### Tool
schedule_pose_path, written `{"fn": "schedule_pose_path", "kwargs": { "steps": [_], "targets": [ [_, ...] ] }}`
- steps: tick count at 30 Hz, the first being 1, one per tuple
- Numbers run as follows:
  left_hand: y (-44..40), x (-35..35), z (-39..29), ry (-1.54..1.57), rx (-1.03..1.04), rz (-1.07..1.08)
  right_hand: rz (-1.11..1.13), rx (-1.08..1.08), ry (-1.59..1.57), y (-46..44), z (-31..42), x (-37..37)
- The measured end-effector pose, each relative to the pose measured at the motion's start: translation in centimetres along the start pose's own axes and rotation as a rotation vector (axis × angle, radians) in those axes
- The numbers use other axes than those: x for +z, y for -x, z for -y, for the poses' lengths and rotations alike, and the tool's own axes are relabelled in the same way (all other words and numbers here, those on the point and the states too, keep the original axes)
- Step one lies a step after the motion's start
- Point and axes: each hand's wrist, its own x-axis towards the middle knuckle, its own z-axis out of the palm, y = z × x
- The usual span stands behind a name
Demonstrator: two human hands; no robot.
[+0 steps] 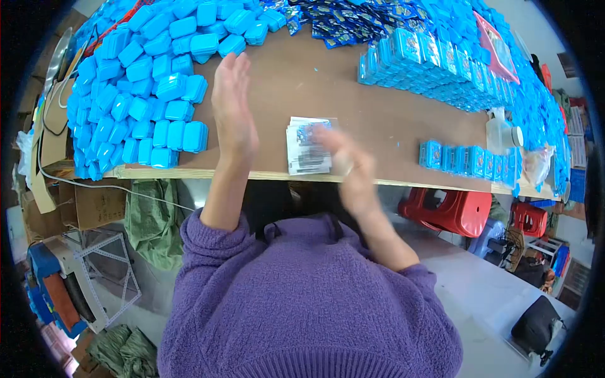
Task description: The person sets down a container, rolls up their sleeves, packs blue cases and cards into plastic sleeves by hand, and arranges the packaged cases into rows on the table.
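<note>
My left hand [233, 110] is raised over the table, fingers stretched out and nothing in it. It is nearest to the heap of small blue plastic boxes [165, 88] on its left. My right hand [353, 165] is smeared by motion at the right side of a stack of printed cards or leaflets [309, 151]. Its fingertips overlap the upper right of that stack; whether they touch or hold a sheet I cannot tell. The stack lies near the table's front edge, its sheets slightly fanned, with white margins and a dark printed pattern.
Blue printed packets [359, 22] are piled at the back of the brown table [277, 75]. Stacked blue boxes with printed fronts [435, 69] stand at right, and a shorter row [466, 160] near the front edge. A clear bottle [501, 133] is beside them. Red stools [450, 211] sit below.
</note>
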Motion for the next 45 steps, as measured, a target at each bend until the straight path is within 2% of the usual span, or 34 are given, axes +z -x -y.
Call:
{"fn": "schedule_pose_path", "kwargs": {
  "steps": [1, 3, 4, 5, 7, 12, 19, 20, 23, 24, 27, 28, 31, 36, 39, 45],
  "targets": [
    [0.5, -0.6, 0.2, -0.001, -0.001, -0.002, -0.179, -0.092, 0.24, -1.0, 0.2, -2.2],
    [3.3, -2.1, 1.4, -0.58, 0.227, 0.316, -0.32, -0.013, 0.454, -1.1, -2.6, -6.5],
    [4.5, -2.4, 1.7, -0.867, 0.345, 0.476, -0.324, -0.013, 0.457, -1.2, -2.7, -6.5],
    [5.6, -2.2, 1.9, -0.863, 0.344, 0.476, -0.28, 0.124, 0.47, -1.2, -2.7, -6.3],
    [7.4, -1.2, 2.2, -1.122, 0.421, 0.668, -0.186, 0.396, 0.489, -1.5, -2.9, -5.6],
    [9.0, -1.3, 4.0, -1.207, 0.359, 0.804, -0.122, 0.281, 0.394, -3.4, -5.2, -4.2],
    [8.8, -1.2, 3.7, -1.308, 0.338, 0.848, -0.361, 0.186, 0.164, -3.9, -4.4, -6.7],
    [8.6, -1.0, 3.6, -1.302, 0.342, 0.845, -0.362, 0.183, 0.17, -3.8, -3.6, -6.8],
    [7.5, -0.7, 2.8, -1.059, 0.356, 0.479, -0.194, 0.209, -0.121, -3.4, -1.3, -5.9],
    [7.1, -0.6, 2.6, -1.069, 0.35, 0.469, -0.182, 0.213, -0.127, -3.2, -1.1, -5.3],
    [5.6, 0.6, 2.3, -0.144, -0.45, 0.333, -0.087, 0.224, -0.175, -3.1, -0.7, -3.6],
    [5.7, 0.7, 2.3, -0.151, -0.445, 0.32, -0.073, 0.224, -0.18, -3.1, -0.8, -3.2],
    [5.9, 0.8, 2.7, 0.162, -0.435, 0.208, -0.06, 0.236, -0.234, -3.1, -1.5, -2.6],
    [6.0, -0.9, 3.5, 0.02, -0.434, 0.251, -0.009, 0.329, -0.251, -3.3, -1.3, -2.3],
    [5.7, -1.3, 3.1, 0.191, -0.471, 0.252, -0.052, 0.368, -0.348, -3.6, -1.8, -2.5],
    [5.6, -2.5, 2.3, 0.228, -0.532, 0.309, -0.021, 0.36, -0.365, -3.8, -2.1, -2.4]
  ]
}}
